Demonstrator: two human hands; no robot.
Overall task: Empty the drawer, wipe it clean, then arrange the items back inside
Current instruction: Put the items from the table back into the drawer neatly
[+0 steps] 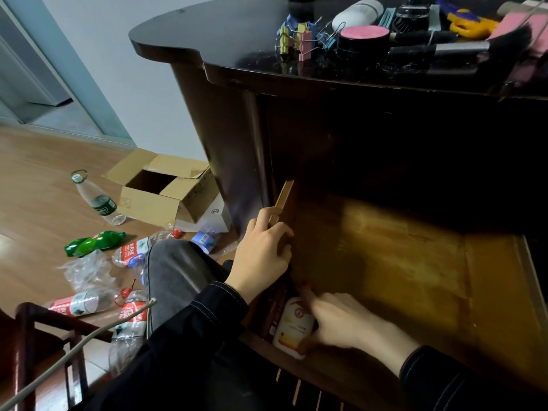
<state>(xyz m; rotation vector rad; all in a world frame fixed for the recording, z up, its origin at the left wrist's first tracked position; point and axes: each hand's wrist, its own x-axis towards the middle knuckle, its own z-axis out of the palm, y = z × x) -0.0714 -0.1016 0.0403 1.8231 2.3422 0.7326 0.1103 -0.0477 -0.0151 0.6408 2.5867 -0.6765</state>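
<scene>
The wooden drawer (415,262) stands pulled out under the dark desk, and most of its yellow-brown floor is bare. My left hand (261,250) grips the drawer's left wall, fingers curled over its top edge. In the near left corner a white bottle with an orange label (292,324) stands next to a dark reddish packet (272,304). My right hand (341,318), blurred, is inside the drawer with its fingers round that bottle. On the desk top lie binder clips (299,40), a pink-topped black jar (363,40), a white bottle (355,11), brushes (459,48) and yellow scissors (471,23).
An open cardboard box (166,191) sits on the wooden floor to the left of the desk. Several empty plastic bottles (98,200) lie scattered around it. A dark wooden chair frame (29,336) and a grey cable are at the lower left, beside my knee.
</scene>
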